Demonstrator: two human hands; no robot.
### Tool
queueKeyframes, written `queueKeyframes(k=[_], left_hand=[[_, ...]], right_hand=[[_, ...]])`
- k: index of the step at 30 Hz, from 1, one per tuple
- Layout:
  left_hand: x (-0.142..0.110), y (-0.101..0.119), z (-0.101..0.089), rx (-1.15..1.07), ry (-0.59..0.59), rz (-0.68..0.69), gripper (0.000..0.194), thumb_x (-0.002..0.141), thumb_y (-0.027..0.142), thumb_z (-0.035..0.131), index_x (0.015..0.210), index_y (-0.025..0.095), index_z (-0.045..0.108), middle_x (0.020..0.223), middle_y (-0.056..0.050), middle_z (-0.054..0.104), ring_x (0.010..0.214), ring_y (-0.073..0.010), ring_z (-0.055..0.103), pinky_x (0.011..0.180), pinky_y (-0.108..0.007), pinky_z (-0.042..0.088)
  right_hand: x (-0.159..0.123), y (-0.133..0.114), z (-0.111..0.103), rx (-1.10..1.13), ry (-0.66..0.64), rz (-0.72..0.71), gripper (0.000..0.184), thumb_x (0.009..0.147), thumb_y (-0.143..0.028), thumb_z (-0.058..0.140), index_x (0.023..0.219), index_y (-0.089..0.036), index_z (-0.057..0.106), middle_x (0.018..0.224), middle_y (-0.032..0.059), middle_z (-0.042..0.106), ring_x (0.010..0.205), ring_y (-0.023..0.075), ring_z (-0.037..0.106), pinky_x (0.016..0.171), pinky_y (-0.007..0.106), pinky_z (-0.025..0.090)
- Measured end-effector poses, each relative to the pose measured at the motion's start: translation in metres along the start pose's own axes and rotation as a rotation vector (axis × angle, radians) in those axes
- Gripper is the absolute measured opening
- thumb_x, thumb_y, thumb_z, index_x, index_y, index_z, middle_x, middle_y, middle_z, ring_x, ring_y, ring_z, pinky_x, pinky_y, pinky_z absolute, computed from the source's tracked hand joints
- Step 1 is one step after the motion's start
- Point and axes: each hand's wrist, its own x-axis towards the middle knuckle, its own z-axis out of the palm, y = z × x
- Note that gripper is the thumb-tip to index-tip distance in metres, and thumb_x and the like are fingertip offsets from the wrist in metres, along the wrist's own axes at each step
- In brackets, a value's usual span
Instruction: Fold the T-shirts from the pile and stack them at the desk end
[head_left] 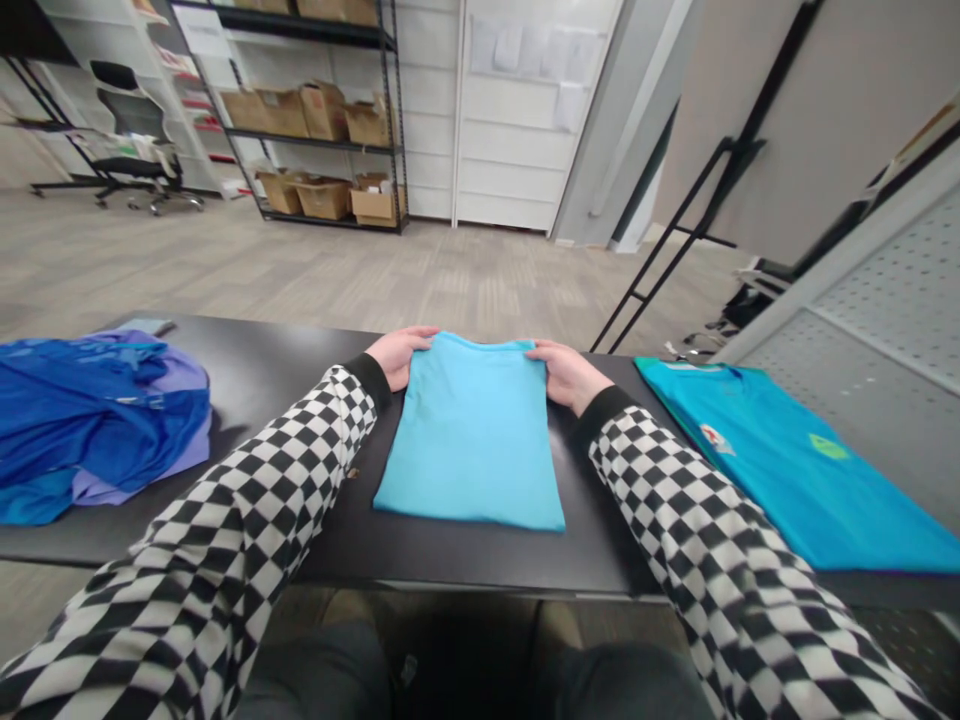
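Note:
A light blue T-shirt lies folded flat on the black table, its collar end pointing away from me. My left hand grips the shirt's far left corner, and my right hand grips the far right corner. Both forearms, in black-and-white checkered sleeves with black cuffs, reach in from the bottom corners of the view. The shirt's near hem lies flat on the tabletop, a little way from the table's front edge.
A crumpled heap of blue and lilac cloth lies at the table's left end. A teal T-shirt with small printed patches lies spread flat on the right. Metal shelves with cardboard boxes stand across the carpeted floor.

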Motion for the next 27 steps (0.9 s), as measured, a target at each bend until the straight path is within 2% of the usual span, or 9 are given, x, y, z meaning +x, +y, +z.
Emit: queueKeyframes(k=[6, 11, 13, 16, 18, 20, 21, 24, 27], left_hand=[[0.004, 0.0, 0.006, 0.076, 0.118, 0.051, 0.042, 0.085, -0.007, 0.076, 0.124, 0.009, 0.073, 0.108, -0.017, 0.083, 0.084, -0.0226, 0.083, 0.089, -0.043, 0.073], [0.018, -0.003, 0.009, 0.132, 0.239, 0.194, 0.028, 0.088, -0.001, 0.078, 0.113, 0.012, 0.073, 0.115, -0.019, 0.082, 0.105, -0.026, 0.084, 0.104, -0.044, 0.069], [0.02, 0.0, 0.006, 0.18, 0.325, 0.304, 0.028, 0.093, 0.004, 0.073, 0.119, 0.015, 0.074, 0.13, -0.019, 0.08, 0.125, -0.0262, 0.08, 0.119, -0.045, 0.062], [0.008, 0.005, -0.003, 0.322, 0.391, 0.478, 0.041, 0.093, 0.008, 0.069, 0.132, 0.019, 0.076, 0.154, -0.014, 0.073, 0.154, -0.0266, 0.063, 0.139, -0.048, 0.041], [-0.008, 0.003, -0.007, 0.627, 0.317, 0.634, 0.049, 0.094, 0.015, 0.069, 0.141, 0.019, 0.076, 0.163, -0.013, 0.068, 0.163, -0.0288, 0.053, 0.145, -0.049, 0.03], [-0.026, -0.006, -0.007, 1.024, 0.128, 0.747, 0.054, 0.099, 0.029, 0.067, 0.152, 0.018, 0.073, 0.171, -0.014, 0.063, 0.167, -0.0317, 0.049, 0.145, -0.051, 0.028], [-0.034, -0.013, -0.004, 1.192, 0.009, 0.754, 0.059, 0.102, 0.037, 0.064, 0.157, 0.017, 0.07, 0.173, -0.015, 0.06, 0.168, -0.0327, 0.048, 0.145, -0.052, 0.029], [-0.049, -0.035, 0.011, 1.445, -0.272, 0.614, 0.073, 0.105, 0.057, 0.062, 0.166, 0.017, 0.063, 0.178, -0.018, 0.053, 0.17, -0.0362, 0.046, 0.143, -0.056, 0.029], [-0.053, -0.049, 0.022, 1.428, -0.299, 0.529, 0.073, 0.098, 0.061, 0.073, 0.162, 0.024, 0.069, 0.18, -0.016, 0.049, 0.173, -0.0428, 0.038, 0.144, -0.066, 0.017]], right_hand=[[0.016, -0.003, 0.002, -0.115, 0.111, -0.061, 0.036, 0.087, 0.004, 0.066, 0.114, -0.018, 0.073, 0.104, 0.0097, 0.085, 0.086, 0.0203, 0.083, 0.091, 0.037, 0.073], [0.027, 0.004, 0.0, -0.359, 0.173, -0.232, 0.032, 0.088, -0.008, 0.07, 0.118, -0.019, 0.071, 0.122, 0.016, 0.085, 0.106, 0.0274, 0.085, 0.105, 0.05, 0.07], [0.026, 0.005, -0.006, -0.433, 0.25, -0.318, 0.035, 0.09, -0.014, 0.07, 0.124, -0.019, 0.072, 0.138, 0.0186, 0.08, 0.127, 0.0301, 0.079, 0.121, 0.056, 0.06], [0.011, 0.001, -0.016, -0.633, 0.29, -0.5, 0.043, 0.093, -0.018, 0.067, 0.135, -0.017, 0.075, 0.158, 0.0191, 0.071, 0.154, 0.032, 0.062, 0.14, 0.056, 0.038], [-0.006, -0.001, -0.017, -0.916, 0.247, -0.693, 0.047, 0.098, -0.023, 0.062, 0.143, -0.015, 0.075, 0.165, 0.0195, 0.066, 0.163, 0.0334, 0.054, 0.143, 0.055, 0.031], [-0.024, 0.001, -0.009, -1.202, 0.157, -0.828, 0.052, 0.106, -0.03, 0.055, 0.152, -0.013, 0.072, 0.17, 0.0192, 0.062, 0.168, 0.0347, 0.046, 0.144, 0.058, 0.026], [-0.032, 0.005, -0.002, -1.303, 0.094, -0.837, 0.056, 0.109, -0.035, 0.052, 0.158, -0.013, 0.069, 0.173, 0.0188, 0.058, 0.171, 0.0351, 0.042, 0.145, 0.059, 0.024], [-0.049, 0.02, 0.022, -1.516, -0.117, -0.667, 0.073, 0.114, -0.053, 0.048, 0.175, -0.011, 0.052, 0.185, 0.0195, 0.04, 0.176, 0.0388, 0.03, 0.144, 0.064, 0.02], [-0.056, 0.033, 0.038, -1.617, -0.208, -0.468, 0.088, 0.115, -0.065, 0.045, 0.183, -0.011, 0.035, 0.191, 0.0201, 0.023, 0.178, 0.0433, 0.021, 0.143, 0.069, 0.017]])
